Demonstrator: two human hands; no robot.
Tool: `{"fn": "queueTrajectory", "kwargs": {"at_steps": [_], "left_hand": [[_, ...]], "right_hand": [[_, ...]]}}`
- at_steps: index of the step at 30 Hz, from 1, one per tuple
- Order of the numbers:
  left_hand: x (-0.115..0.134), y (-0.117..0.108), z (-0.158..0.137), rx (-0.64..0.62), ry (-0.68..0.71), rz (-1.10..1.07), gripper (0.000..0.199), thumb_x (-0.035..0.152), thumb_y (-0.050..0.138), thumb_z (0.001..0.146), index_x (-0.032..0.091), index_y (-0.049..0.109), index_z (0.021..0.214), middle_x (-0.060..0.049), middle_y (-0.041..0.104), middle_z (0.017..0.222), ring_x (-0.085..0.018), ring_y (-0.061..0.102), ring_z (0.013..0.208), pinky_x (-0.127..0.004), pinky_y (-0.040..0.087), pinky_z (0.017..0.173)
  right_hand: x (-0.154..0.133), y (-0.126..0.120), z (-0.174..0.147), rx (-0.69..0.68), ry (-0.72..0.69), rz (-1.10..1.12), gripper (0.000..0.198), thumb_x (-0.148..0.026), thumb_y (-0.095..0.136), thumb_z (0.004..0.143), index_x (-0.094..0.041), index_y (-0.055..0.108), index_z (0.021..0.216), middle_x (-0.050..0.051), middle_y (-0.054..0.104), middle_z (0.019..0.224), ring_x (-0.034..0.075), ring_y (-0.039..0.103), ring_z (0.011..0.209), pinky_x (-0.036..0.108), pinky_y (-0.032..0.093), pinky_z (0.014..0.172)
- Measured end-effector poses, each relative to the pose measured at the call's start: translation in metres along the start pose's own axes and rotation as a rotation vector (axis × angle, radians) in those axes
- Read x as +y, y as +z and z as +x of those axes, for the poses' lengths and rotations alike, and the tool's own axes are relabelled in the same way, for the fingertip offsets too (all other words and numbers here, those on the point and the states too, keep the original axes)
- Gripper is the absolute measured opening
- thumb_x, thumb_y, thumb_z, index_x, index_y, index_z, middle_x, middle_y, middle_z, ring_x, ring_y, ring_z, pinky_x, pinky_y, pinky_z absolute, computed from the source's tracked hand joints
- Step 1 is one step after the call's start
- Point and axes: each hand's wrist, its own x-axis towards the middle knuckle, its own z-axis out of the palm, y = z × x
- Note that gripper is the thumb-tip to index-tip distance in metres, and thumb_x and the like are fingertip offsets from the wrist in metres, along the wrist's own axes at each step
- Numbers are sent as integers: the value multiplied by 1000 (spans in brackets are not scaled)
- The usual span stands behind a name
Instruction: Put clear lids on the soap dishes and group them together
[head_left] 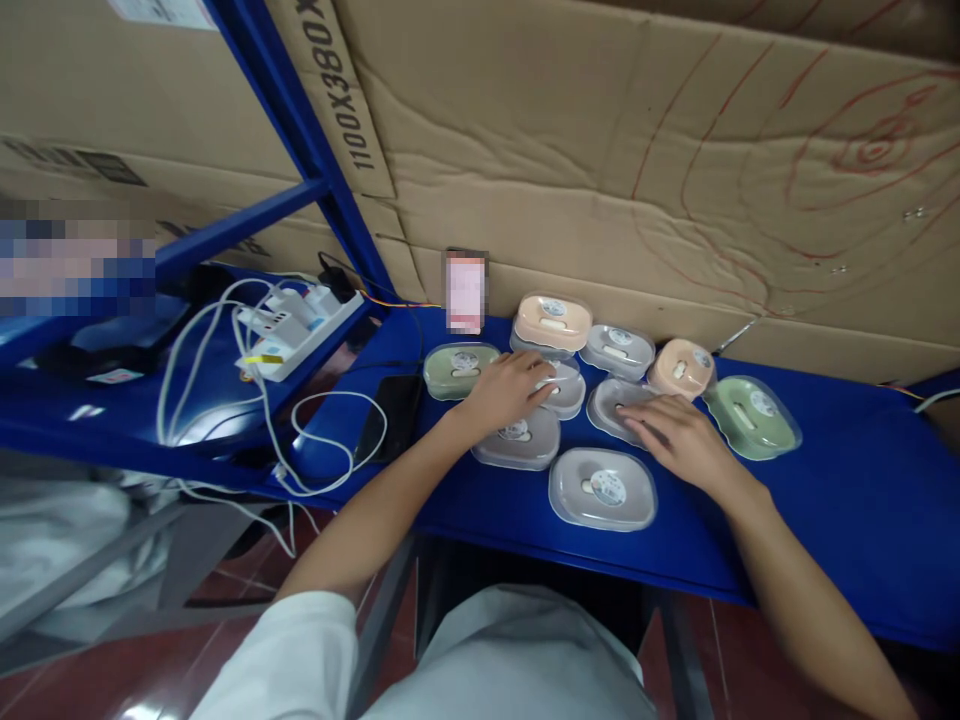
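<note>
My left hand (514,388) lies over a small grey lidded box (568,396), its fingers stretched across the near-left part of the lid. On the right, my right hand (682,437) touches another grey lidded box (609,398) with its fingertips, fingers slightly bent and apart. Neither box looks lifted off the blue table. Close to my left hand are a green box (447,372) and a grey box (517,450), the latter partly under my forearm. A grey box with a round label (626,495) sits nearest me. A green box (757,420) stands right of my right hand.
Along the back are a peach box (551,318), a grey box (626,352) and a smaller peach box (684,365). A lit phone (466,291) leans on the cardboard wall (540,180). Left are a dark phone (390,415), a power strip (315,335) and loose white cables (300,490).
</note>
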Motion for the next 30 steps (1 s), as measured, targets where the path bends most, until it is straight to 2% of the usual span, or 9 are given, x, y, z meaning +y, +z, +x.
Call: {"fn": "queueTrajectory", "kwargs": {"at_steps": [7, 13, 18, 20, 22, 24, 26, 28, 30], "left_hand": [[2, 3, 0, 17, -7, 26, 26, 35, 53, 109, 19, 70, 120, -11, 71, 117, -27, 67, 109, -41, 52, 96], [2, 6, 1, 33, -1, 24, 25, 35, 53, 109, 20, 70, 118, -9, 71, 116, -26, 67, 109, -39, 52, 96], [4, -5, -1, 29, 13, 39, 29, 37, 50, 111, 18, 71, 119, -10, 72, 118, -27, 68, 108, -41, 51, 95], [17, -12, -6, 78, 81, 26, 33, 39, 47, 112, 19, 71, 121, -11, 72, 122, -28, 67, 112, -43, 49, 98], [39, -15, -14, 138, 215, -36, 37, 46, 47, 111, 20, 70, 125, -11, 71, 127, -28, 65, 117, -43, 47, 101], [63, -13, -25, 70, 436, -91, 54, 64, 54, 104, 19, 68, 130, -12, 71, 125, -28, 65, 112, -42, 47, 99], [84, -6, -34, 2, 591, -33, 61, 70, 60, 98, 17, 68, 128, -14, 71, 122, -27, 65, 103, -41, 47, 91], [96, 1, -39, -38, 645, 9, 66, 70, 65, 95, 15, 65, 134, -15, 68, 130, -29, 63, 108, -41, 46, 90], [100, 6, -40, -49, 631, -2, 68, 66, 70, 94, 16, 63, 138, -14, 66, 135, -30, 61, 114, -42, 45, 93]], "right_hand": [[-9, 10, 1, -110, -59, -85, 43, -47, 53, 109, -29, 66, 146, 6, 73, 141, 31, 68, 127, 51, 50, 105], [-8, 19, -2, -158, -56, -203, 50, -37, 60, 106, -23, 57, 154, 10, 69, 147, 33, 64, 127, 49, 46, 99], [-11, 20, 1, -167, -33, -278, 40, -32, 55, 110, -18, 64, 146, 11, 73, 140, 30, 65, 118, 43, 44, 99], [-14, 16, 3, -154, -16, -307, 39, -32, 52, 111, -18, 65, 145, 11, 74, 138, 29, 65, 117, 42, 44, 97], [-18, 11, 3, -139, 13, -359, 41, -33, 53, 110, -17, 65, 146, 13, 74, 138, 30, 66, 115, 42, 43, 94], [-23, 5, 2, -139, 59, -425, 45, -36, 57, 108, -13, 64, 146, 16, 75, 134, 33, 66, 114, 44, 43, 93], [-26, 0, 2, -172, 89, -457, 44, -35, 60, 107, -12, 66, 143, 17, 78, 124, 34, 67, 110, 45, 43, 92], [-28, -3, 2, -217, 91, -434, 37, -29, 58, 108, -13, 69, 139, 15, 81, 115, 32, 68, 107, 44, 43, 92], [-29, -3, 3, -235, 91, -403, 34, -26, 53, 109, -14, 70, 137, 14, 81, 112, 31, 69, 106, 42, 44, 92]]}}
